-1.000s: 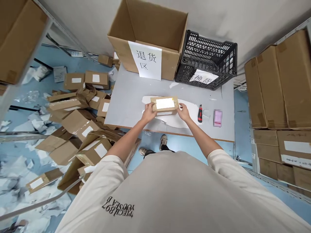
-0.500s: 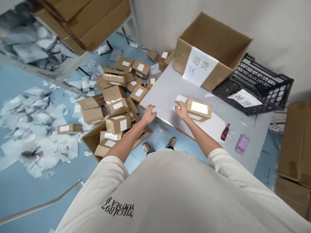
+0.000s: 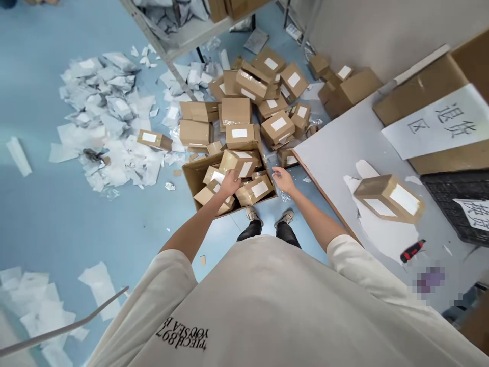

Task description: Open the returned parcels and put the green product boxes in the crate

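Note:
My left hand (image 3: 230,183) is over a large open carton (image 3: 194,179) filled with several small taped boxes. Its fingers are loosely stretched out beside an upper cardboard box (image 3: 231,161); whether they touch it I cannot tell. Just past the carton's right rim hovers my right hand (image 3: 283,179), its fingers apart and nothing in them. Close to that hand, inside the carton, lies another labelled box (image 3: 255,190). On the table (image 3: 328,148) to the right, a taped box (image 3: 376,191) with white labels rests on white paper.
A red and black utility knife (image 3: 412,251) lies on the table, near a black crate (image 3: 439,191) and a box with a handwritten sign (image 3: 439,122). More boxes (image 3: 236,111) are piled beyond the carton. White parcels (image 3: 110,112) litter the blue floor at left.
My view has turned left, from the table toward the carton. Both hands have left the table edge; the left is now over the carton's boxes, the right beside its rim.

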The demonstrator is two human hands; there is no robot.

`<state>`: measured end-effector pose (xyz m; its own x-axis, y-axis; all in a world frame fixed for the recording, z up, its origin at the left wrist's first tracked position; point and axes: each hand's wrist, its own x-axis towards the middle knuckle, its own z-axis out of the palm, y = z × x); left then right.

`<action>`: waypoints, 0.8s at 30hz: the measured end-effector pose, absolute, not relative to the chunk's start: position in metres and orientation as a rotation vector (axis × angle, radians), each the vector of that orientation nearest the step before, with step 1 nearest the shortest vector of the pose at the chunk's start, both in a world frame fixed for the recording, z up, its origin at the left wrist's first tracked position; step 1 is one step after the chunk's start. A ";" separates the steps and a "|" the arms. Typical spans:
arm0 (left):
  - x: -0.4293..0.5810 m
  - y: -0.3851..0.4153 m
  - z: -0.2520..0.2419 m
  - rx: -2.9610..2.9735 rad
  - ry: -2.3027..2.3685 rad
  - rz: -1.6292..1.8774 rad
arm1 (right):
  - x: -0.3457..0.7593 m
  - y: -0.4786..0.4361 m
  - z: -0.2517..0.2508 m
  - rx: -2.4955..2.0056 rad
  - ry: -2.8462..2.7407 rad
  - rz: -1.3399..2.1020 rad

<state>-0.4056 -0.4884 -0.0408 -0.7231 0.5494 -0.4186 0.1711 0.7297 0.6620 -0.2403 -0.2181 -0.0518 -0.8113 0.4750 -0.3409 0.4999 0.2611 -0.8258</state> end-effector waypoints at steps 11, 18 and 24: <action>-0.449 -0.483 -0.102 0.577 2.270 0.617 | -0.305 -0.258 -0.127 0.955 2.263 -1.577; -0.470 -0.441 -0.130 0.715 2.338 0.258 | -0.321 -0.251 -0.188 1.006 2.254 -1.533; -0.457 -0.486 -0.114 0.749 2.375 0.116 | -0.330 -0.255 -0.202 1.062 2.230 -1.503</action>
